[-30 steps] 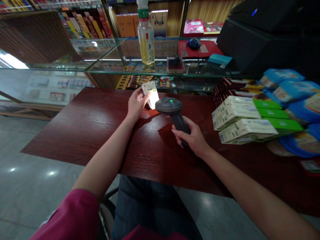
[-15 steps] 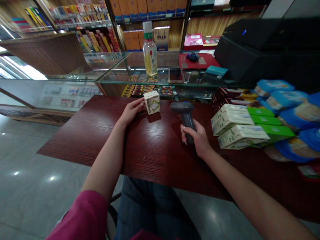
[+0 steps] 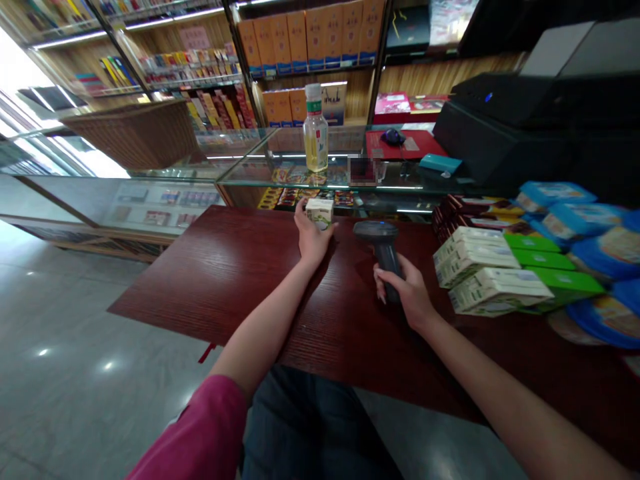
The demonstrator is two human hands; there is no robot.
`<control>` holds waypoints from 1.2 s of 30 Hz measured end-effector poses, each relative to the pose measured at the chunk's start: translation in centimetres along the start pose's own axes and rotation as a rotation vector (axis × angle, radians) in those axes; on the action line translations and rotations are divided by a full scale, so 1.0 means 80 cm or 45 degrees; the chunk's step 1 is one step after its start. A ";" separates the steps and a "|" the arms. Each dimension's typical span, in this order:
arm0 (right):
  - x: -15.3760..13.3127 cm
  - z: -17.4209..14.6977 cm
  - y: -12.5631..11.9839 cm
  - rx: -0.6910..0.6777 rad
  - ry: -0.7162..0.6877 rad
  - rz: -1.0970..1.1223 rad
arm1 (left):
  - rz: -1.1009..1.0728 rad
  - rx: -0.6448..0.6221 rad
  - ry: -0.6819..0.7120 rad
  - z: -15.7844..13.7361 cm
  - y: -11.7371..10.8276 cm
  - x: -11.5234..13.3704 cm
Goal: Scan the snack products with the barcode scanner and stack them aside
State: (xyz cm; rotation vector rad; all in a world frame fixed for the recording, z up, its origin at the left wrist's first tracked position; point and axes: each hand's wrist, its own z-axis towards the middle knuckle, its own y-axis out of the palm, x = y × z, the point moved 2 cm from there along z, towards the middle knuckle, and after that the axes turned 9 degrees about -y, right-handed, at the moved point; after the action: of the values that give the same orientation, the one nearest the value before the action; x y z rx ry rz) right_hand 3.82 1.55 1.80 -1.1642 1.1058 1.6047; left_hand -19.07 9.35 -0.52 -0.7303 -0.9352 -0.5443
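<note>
My left hand (image 3: 313,243) is closed round a small white-and-green drink carton (image 3: 320,209), fingers on its left side and thumb on its right. The carton is near the far edge of the dark red wooden table (image 3: 235,267); my hand hides its lower part. In my right hand (image 3: 409,288) is a dark grey barcode scanner (image 3: 376,231), gripped by its handle. The scanner's head is raised above the table, a little to the right of the carton.
Similar cartons (image 3: 493,287), green boxes (image 3: 560,283) and blue-lidded tubs (image 3: 575,223) crowd the table's right side. Behind the table, a glass counter (image 3: 250,170) bears a drink bottle (image 3: 316,137), a computer mouse (image 3: 393,137) and a wicker basket (image 3: 135,137).
My left hand has shifted from the carton's left side to its near side, with fingers and thumb now around it. My right hand still holds the scanner. The camera view has tilted up slightly.
</note>
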 end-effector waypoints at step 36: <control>-0.045 -0.042 -0.036 0.431 -0.726 -0.268 | 0.035 -0.250 0.642 -0.094 0.033 0.068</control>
State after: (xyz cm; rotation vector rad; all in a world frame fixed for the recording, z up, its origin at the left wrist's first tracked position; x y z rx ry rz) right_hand 8.06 -1.40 4.16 -0.5273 0.8035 1.3912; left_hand -10.60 4.76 0.42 -0.7329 -0.4057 -0.7598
